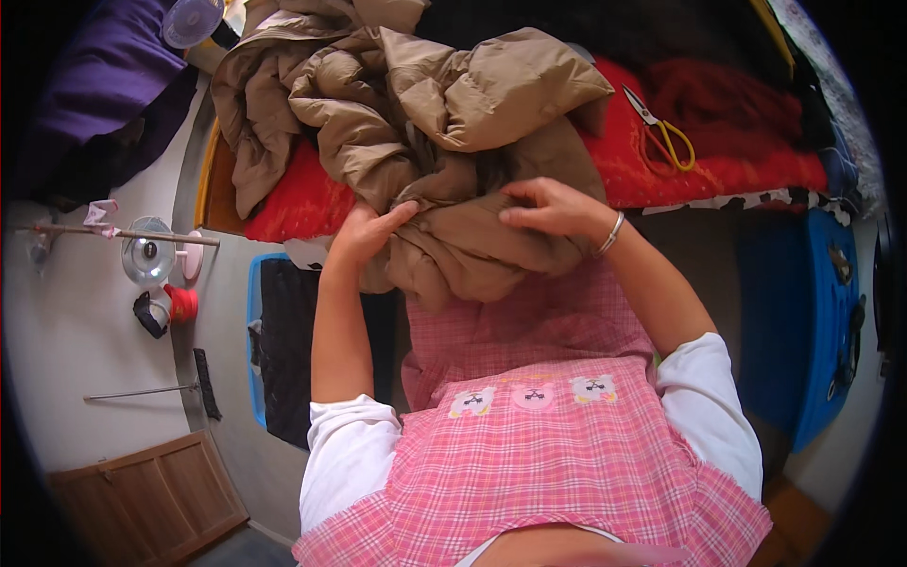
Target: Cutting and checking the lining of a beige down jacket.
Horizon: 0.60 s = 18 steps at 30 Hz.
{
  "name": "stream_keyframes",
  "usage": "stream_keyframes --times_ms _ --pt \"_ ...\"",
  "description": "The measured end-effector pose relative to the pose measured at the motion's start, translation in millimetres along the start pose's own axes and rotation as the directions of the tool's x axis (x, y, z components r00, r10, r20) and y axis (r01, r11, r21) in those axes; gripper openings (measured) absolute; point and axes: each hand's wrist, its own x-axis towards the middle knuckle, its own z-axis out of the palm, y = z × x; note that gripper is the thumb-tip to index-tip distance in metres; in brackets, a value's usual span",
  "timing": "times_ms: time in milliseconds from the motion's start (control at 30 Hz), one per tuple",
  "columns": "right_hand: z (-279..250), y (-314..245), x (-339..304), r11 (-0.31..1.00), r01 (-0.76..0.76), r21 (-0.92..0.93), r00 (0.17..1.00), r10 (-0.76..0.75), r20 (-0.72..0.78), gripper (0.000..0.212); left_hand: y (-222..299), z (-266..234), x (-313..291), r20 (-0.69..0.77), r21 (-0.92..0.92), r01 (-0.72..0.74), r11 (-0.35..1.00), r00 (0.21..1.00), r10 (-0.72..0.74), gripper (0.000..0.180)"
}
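A brown quilted down jacket (472, 236) lies bunched over the edge of a red cloth and down onto my lap. My left hand (367, 234) is closed on a fold of it, thumb on top and the other fingers hidden under the fabric. On the right side my right hand (556, 208), with a silver bangle at the wrist, has its fingers bent onto the same jacket. Part of its grip is hidden by the hand itself. Yellow-handled scissors (661, 132) rest on the red cloth (727, 175), to the right of the jacket.
Dark red fabric (723, 104) is heaped behind the scissors. A blue bin (808, 331) stands at the right, and a blue-rimmed container (255, 350) with dark cloth sits at the left. Purple cloth (94, 94) hangs far left, above a fan (148, 251) and a broom (205, 383).
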Motion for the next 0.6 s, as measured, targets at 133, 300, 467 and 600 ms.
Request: stream_keyframes --times_ms 133,300,467,600 --pt "7.0 -11.8 -6.6 0.872 0.069 -0.484 0.997 -0.079 0.0 0.02 15.5 7.4 -25.5 -0.43 0.5 -0.145 0.854 0.814 0.391 0.065" --pt "31.9 -37.3 -24.1 0.802 0.43 -0.416 0.877 -0.48 -0.02 0.013 39.5 35.4 -37.8 -0.387 0.726 -0.375 0.577 0.47 0.793 0.076" --pt "42.6 -41.3 -36.4 0.807 0.493 -0.323 0.864 -0.499 0.071 0.013 17.1 67.9 -3.7 -0.171 0.483 -0.267 0.834 0.905 0.389 0.057" --pt "36.4 -22.1 -41.8 0.978 0.153 -0.141 0.964 -0.117 0.241 0.021 -0.6 76.4 9.0 -0.057 -0.278 -0.307 0.91 0.951 0.303 0.023"
